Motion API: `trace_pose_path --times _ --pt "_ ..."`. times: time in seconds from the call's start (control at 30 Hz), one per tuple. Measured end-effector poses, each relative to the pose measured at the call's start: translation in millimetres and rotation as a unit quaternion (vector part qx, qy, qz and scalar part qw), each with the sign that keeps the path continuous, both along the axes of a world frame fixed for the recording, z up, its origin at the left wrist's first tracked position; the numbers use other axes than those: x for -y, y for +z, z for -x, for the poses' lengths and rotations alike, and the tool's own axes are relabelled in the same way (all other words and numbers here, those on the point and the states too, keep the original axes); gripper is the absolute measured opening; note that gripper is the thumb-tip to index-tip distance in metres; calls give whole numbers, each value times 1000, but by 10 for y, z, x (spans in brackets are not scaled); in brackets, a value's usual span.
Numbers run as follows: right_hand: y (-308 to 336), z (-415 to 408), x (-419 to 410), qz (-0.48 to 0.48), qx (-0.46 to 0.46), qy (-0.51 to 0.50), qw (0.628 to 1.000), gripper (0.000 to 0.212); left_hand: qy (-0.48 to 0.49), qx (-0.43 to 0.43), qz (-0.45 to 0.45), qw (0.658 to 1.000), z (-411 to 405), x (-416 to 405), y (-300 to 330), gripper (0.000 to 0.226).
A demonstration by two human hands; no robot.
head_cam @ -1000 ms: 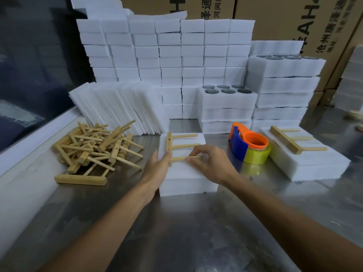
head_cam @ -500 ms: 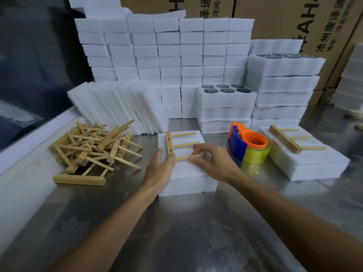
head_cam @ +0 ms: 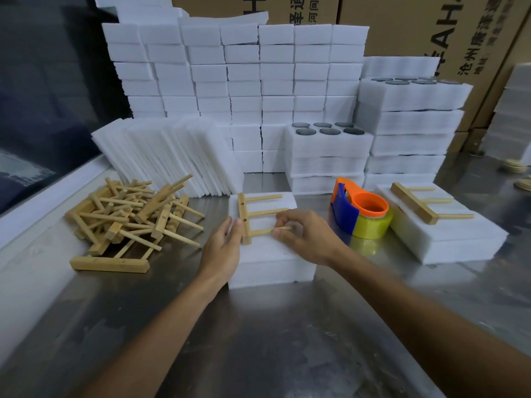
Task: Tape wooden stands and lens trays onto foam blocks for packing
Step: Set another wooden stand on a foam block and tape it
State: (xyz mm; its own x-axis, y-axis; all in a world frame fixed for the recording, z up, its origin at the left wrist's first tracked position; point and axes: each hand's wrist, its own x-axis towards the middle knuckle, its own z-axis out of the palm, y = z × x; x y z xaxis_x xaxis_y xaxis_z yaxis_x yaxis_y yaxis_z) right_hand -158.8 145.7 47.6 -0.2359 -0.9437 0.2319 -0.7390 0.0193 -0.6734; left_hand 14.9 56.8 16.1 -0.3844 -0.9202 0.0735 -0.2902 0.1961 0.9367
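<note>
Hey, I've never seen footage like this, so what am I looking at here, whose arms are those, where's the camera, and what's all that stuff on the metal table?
There is no machine here: the arms belong to a person wearing a wide-angle camera on the head, looking forward and down.

On the steel table lies a white foam block with a wooden stand on top, a bar with three pegs. The left hand touches the bar's near end; the right hand pinches the nearest peg.

To the left is a pile of loose stands. To the right sits a tape dispenser with yellow tape, then another block carrying a stand. Behind are stacked foam pieces and trays holding dark round lenses.
</note>
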Motion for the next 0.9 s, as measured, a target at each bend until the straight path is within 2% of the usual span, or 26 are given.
trace_pose_path --times 0.2,0.3,0.63,0.9 --pt "-45 43 45 -9 -1 -8 1000 15 1 9 42 999 9 27 4 50" --pt "-76 35 37 7 10 -8 1000 12 -34 -8 74 997 13 39 6 45" --pt "-106 38 31 25 23 -4 999 16 -79 104 73 989 18 235 53 54" --pt "-120 61 57 9 33 -14 999 13 -61 72 62 994 47 160 25 55"
